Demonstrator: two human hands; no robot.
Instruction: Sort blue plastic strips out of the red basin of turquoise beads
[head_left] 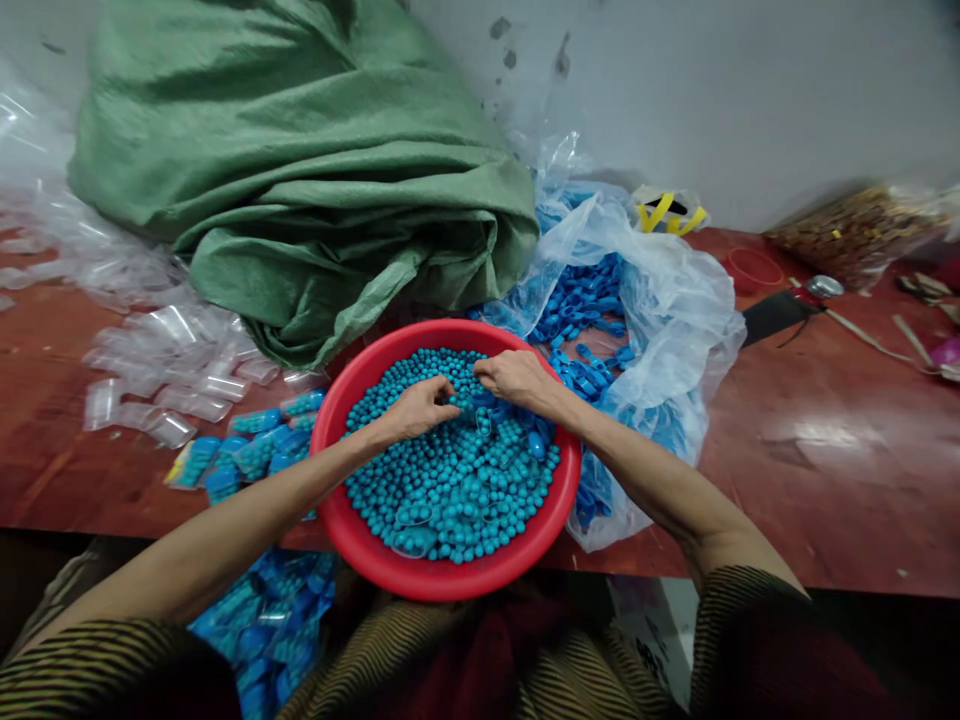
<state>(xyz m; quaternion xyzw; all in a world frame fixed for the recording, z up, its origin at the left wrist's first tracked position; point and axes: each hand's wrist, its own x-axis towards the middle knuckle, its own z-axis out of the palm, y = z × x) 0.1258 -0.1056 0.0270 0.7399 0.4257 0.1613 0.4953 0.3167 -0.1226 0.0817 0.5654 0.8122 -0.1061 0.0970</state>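
Note:
A red plastic basin (352, 535) at the table's near edge is filled with small teal beads (457, 490). Both my hands are over the far part of the bead pile. My left hand (418, 407) has its fingers curled, pinching at a small clear bag (480, 418) among the beads. My right hand (514, 377) is closed too, its fingertips meeting the left hand's at that bag. What lies inside the fingers is too small to make out.
A clear bag of blue plastic caps (592, 310) lies right of the basin. Behind it a green woven sack (300, 180). Empty clear pouches (165, 350) and filled bead pouches (247, 450) lie left; more filled pouches (270, 620) sit below the table edge. Tools and a small red dish (752, 268) far right.

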